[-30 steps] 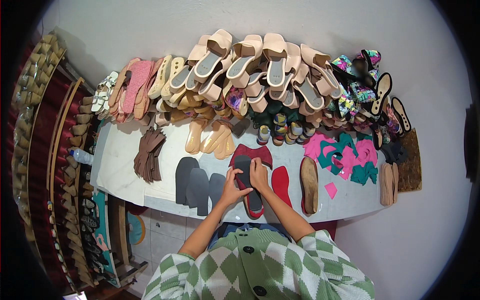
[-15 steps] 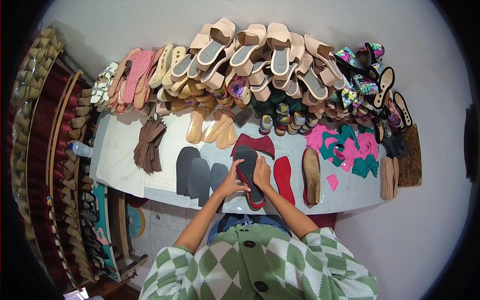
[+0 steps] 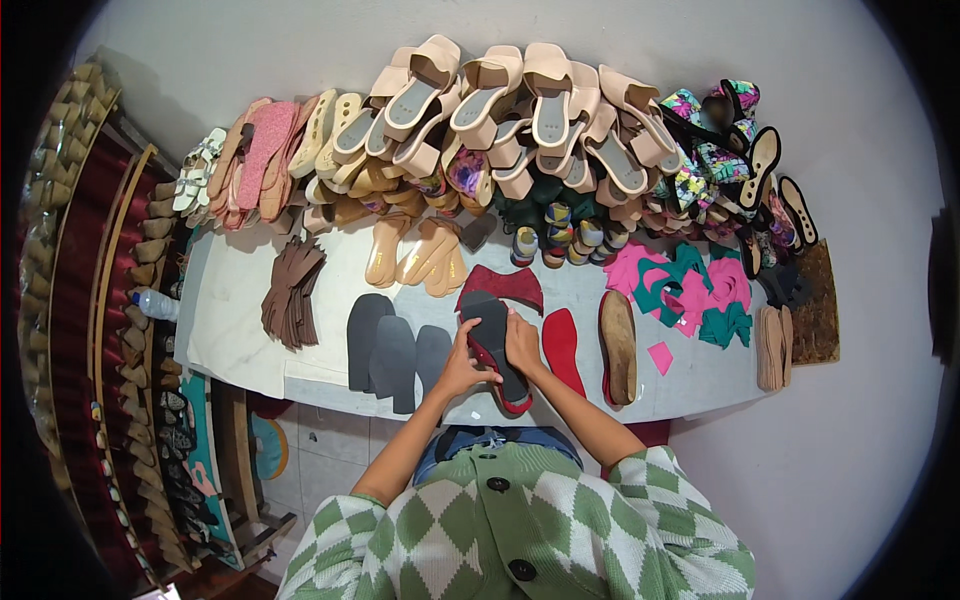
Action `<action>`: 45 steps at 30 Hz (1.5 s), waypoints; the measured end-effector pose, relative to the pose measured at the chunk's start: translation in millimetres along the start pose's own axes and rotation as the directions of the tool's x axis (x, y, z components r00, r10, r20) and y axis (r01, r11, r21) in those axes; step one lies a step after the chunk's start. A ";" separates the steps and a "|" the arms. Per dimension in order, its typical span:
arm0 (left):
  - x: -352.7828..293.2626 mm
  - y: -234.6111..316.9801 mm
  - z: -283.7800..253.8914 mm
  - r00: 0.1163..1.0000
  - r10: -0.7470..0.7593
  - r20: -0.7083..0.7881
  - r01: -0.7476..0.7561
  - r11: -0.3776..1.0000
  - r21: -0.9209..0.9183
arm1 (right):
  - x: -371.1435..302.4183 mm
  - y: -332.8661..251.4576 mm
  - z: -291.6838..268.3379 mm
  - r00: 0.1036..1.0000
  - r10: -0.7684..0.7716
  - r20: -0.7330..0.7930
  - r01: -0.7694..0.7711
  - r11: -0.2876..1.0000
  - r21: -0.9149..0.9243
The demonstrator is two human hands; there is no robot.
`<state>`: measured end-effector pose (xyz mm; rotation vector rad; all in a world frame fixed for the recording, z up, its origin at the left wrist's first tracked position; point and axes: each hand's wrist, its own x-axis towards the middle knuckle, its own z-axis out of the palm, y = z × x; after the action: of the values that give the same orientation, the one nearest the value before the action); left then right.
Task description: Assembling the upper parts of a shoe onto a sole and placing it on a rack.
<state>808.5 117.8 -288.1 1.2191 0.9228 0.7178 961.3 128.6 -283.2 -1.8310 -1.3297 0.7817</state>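
A: Over the bench's [image 3: 690, 385] near side: one shoe [image 3: 493, 345], dark face up, dark red along its left side, brighter red round its near end. Resting or lifted, can't tell.

B: Hands?

A: Both on it. Left hand [image 3: 464, 365]: fingers along the shoe's left edge, thumb spread well away from them, toward the near end. Right hand [image 3: 521, 347]: curled closely round the right edge, thumb pointing up.

B: What lies about it?

A: Just beyond the shoe, a dark red cutout [image 3: 512, 286], curved; contact unclear. Right of the shoe, a red sole [image 3: 563, 350], then a worn last [image 3: 620, 345]. Left of it, grey soles [image 3: 394, 362]; farther left, brown strips [image 3: 290, 300].

B: How far along, would you judge?

A: Part-made. Red covering and dark face already sit together on this one. No strap seen, though its underside is hidden. Cutout and red sole look loose, so their share seems left undone.

B: Fuller ones anywhere?

A: Beige sandals [image 3: 552, 105] heaped well beyond the shoe, heels and straps on.
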 end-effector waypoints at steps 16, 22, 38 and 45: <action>-6.7 4.5 4.6 0.999 0.029 -0.024 -0.026 0.990 0.142 | -3.9 1.6 7.9 0.994 -0.031 -0.107 0.027 0.999 -0.048; -8.3 -3.5 2.4 1.000 0.015 -0.020 -0.015 1.000 0.003 | -7.7 22.7 -13.9 1.000 -0.014 0.009 0.011 0.978 0.211; -8.4 -1.1 11.1 0.999 -0.003 -0.042 0.001 0.998 -0.058 | -40.7 46.7 -66.7 0.824 -0.038 0.565 -0.133 0.957 0.258; -7.9 2.1 13.6 0.998 0.016 -0.068 -0.015 1.000 0.008 | -32.7 46.4 -69.8 0.771 0.011 0.636 -0.161 0.971 0.178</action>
<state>816.9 105.1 -283.4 1.2154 0.9738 0.7732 1032.5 73.8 -281.8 -1.5009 -1.4785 1.6399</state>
